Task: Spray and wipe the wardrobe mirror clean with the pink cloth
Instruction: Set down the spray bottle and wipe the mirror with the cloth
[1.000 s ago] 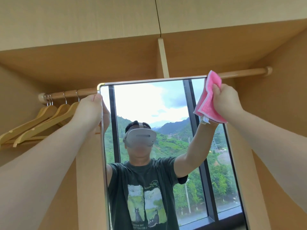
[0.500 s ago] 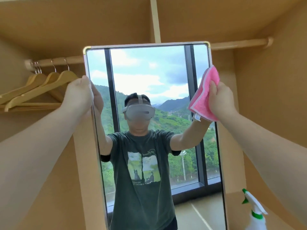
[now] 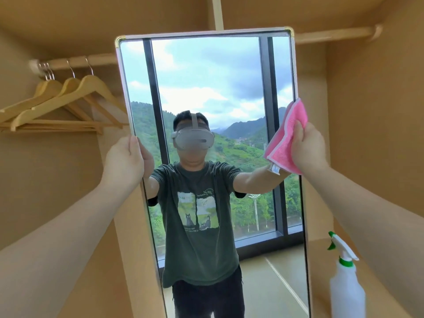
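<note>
A tall framed mirror [image 3: 206, 88] stands inside the wooden wardrobe and reflects a person and a window with green hills. My left hand [image 3: 125, 160] grips the mirror's left edge at mid height, thumb on the front of the frame. My right hand [image 3: 308, 149] holds the folded pink cloth [image 3: 285, 138] against the mirror's right edge, fingers curled round it. A white spray bottle [image 3: 346, 285] with a green-tipped trigger stands on the wardrobe shelf at the lower right, untouched.
Wooden hangers [image 3: 66, 99] hang from the rail [image 3: 101, 59] left of the mirror. The rail continues on the right [image 3: 332, 34]. Wardrobe walls close in on both sides, and a shelf [image 3: 378, 301] carries the bottle.
Both hands have slid down the mirror's edges from near the top corners to mid height, the cloth moving down the right edge. The view tilted down, bringing the spray bottle into sight.
</note>
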Action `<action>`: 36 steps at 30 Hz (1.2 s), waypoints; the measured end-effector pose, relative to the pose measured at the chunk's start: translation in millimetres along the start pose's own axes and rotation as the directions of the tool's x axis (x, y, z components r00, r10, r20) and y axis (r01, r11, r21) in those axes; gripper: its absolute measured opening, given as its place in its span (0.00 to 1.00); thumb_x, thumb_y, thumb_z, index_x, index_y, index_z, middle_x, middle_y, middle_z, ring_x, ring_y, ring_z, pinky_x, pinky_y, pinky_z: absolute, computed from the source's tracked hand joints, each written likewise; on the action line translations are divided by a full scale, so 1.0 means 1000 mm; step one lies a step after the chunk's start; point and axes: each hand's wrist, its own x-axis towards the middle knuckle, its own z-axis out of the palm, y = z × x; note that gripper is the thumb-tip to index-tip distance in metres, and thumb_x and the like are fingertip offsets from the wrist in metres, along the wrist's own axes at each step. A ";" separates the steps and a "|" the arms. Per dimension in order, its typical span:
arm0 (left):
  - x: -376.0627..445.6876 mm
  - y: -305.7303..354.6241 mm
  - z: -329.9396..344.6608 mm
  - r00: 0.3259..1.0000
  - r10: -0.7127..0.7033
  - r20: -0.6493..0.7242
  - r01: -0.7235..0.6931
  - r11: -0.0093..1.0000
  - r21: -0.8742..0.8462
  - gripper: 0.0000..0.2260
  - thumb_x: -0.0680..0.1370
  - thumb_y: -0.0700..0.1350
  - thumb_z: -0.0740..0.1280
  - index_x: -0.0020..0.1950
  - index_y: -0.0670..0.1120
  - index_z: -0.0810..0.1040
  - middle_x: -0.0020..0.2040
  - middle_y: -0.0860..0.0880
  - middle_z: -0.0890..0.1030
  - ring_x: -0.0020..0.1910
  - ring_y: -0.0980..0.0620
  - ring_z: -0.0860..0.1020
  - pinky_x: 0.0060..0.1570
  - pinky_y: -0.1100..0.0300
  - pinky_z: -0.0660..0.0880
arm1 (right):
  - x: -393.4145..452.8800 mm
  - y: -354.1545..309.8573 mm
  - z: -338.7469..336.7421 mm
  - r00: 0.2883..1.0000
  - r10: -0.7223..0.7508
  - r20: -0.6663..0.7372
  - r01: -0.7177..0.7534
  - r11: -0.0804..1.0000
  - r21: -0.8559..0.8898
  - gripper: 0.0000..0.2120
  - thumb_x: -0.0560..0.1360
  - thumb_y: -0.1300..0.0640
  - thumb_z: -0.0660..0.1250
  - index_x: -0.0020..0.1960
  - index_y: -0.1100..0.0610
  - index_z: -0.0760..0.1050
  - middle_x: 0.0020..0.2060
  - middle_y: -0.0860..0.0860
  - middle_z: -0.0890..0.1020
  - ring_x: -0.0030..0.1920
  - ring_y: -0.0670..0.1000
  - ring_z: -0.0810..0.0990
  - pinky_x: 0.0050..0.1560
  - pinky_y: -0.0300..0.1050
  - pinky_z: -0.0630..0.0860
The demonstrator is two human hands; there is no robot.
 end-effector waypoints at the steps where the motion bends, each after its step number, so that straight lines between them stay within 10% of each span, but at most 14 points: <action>1: -0.004 -0.004 0.001 1.000 0.008 0.009 -0.009 1.000 0.028 0.15 0.84 0.44 0.50 0.42 0.40 0.68 0.37 0.44 0.72 0.40 0.45 0.70 0.39 0.57 0.60 | -0.005 0.003 0.000 1.000 0.012 -0.002 -0.012 1.000 -0.008 0.17 0.83 0.49 0.47 0.49 0.59 0.68 0.34 0.49 0.72 0.33 0.46 0.72 0.31 0.42 0.65; 11: -0.050 -0.033 0.004 0.990 -0.004 0.142 0.010 0.999 -0.038 0.20 0.84 0.43 0.50 0.42 0.36 0.76 0.34 0.48 0.77 0.33 0.52 0.72 0.31 0.69 0.66 | -0.057 0.039 0.004 0.998 0.053 -0.024 -0.053 0.998 -0.031 0.16 0.83 0.51 0.48 0.49 0.59 0.69 0.35 0.50 0.73 0.34 0.46 0.72 0.33 0.42 0.66; 19: -0.085 -0.041 0.009 0.984 -0.045 0.170 0.066 0.991 -0.118 0.22 0.84 0.44 0.51 0.43 0.35 0.79 0.41 0.38 0.82 0.42 0.37 0.79 0.42 0.53 0.74 | -0.105 0.076 0.008 0.991 0.133 -0.001 -0.133 0.991 -0.009 0.18 0.83 0.50 0.48 0.55 0.59 0.72 0.40 0.51 0.77 0.38 0.48 0.76 0.38 0.41 0.72; 32: -0.180 -0.084 0.043 0.989 -0.084 0.120 0.111 0.963 -0.245 0.23 0.83 0.46 0.50 0.38 0.35 0.76 0.29 0.44 0.80 0.22 0.56 0.74 0.23 0.69 0.70 | -0.164 0.143 0.020 0.999 0.030 -0.035 -0.031 0.999 -0.032 0.19 0.83 0.50 0.47 0.55 0.59 0.73 0.40 0.49 0.78 0.37 0.43 0.76 0.38 0.35 0.72; 36: -0.214 -0.098 0.060 0.988 -0.142 0.062 0.154 0.950 -0.270 0.21 0.83 0.45 0.51 0.34 0.39 0.71 0.19 0.55 0.75 0.19 0.62 0.73 0.18 0.73 0.64 | -0.191 0.172 0.027 0.997 0.035 -0.068 -0.038 0.999 -0.036 0.21 0.82 0.47 0.48 0.53 0.61 0.73 0.43 0.56 0.79 0.43 0.55 0.79 0.47 0.51 0.76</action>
